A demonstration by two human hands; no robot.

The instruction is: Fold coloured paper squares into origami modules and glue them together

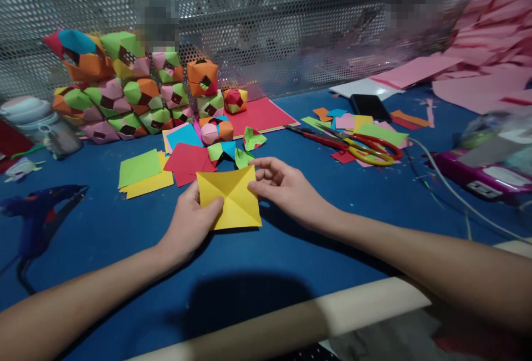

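A square of yellow paper (235, 214) with crossing diagonal creases is held up just above the blue table. My left hand (193, 217) grips its left edge, thumb on the front face and fingers behind. At the upper right corner, my right hand (286, 186) pinches the sheet between thumb and fingers. Just beyond the sheet lie red paper squares (189, 162), green paper squares (139, 168) and small folded paper pieces (224, 152).
Folded paper balls (143, 95) are stacked at the back left. A blue glue gun (31, 211) lies at left. Scissors (366, 147) rest on paper scraps at right, near a black phone (369, 107) and a purple device (477, 172) with a cable. Pink paper (490, 45) is piled behind.
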